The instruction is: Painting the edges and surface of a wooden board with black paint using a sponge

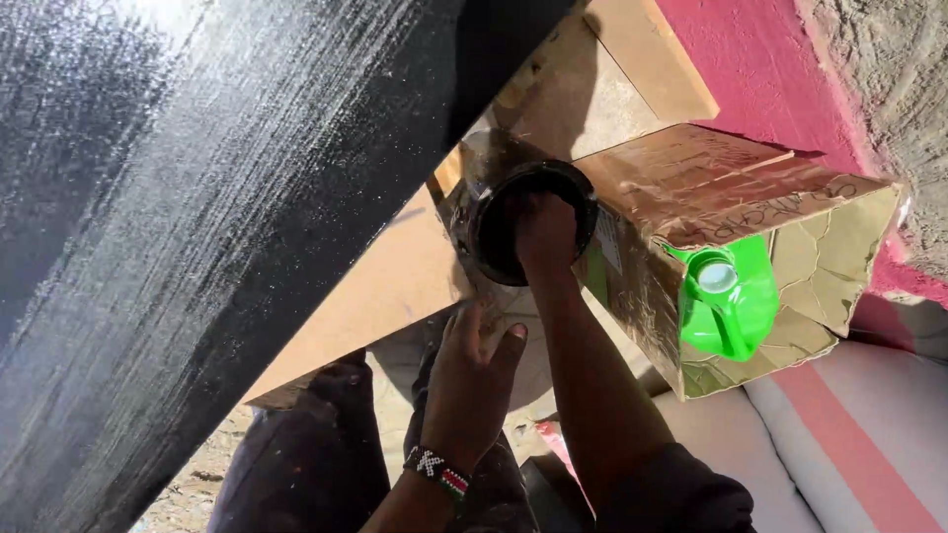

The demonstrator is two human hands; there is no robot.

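Looming closest to the lens, a broad black glossy panel [197, 227] fills the whole left side, slanting across the view. Behind it lies a sheet of brown cardboard [395, 286], and to the right a foil-lined cardboard box [731, 197] sits tilted against a pink wall [750, 69], its open end showing a bright green plastic jug [731, 301] inside. Below the box is a pale cushion with a red stripe [849, 434]. Smaller still, a black round ring [533, 222] is set into the box's near face. The right hand [546, 232] reaches through this ring, its fingers hidden inside, so I cannot tell whether they grip anything. The left hand [472, 380], wearing a beaded bracelet [437, 468], presses flat with fingers spread open against the box's underside just below the ring. By the look of it, the ring is being seated or adjusted while the box is braced; any further move would call for steady support underneath.
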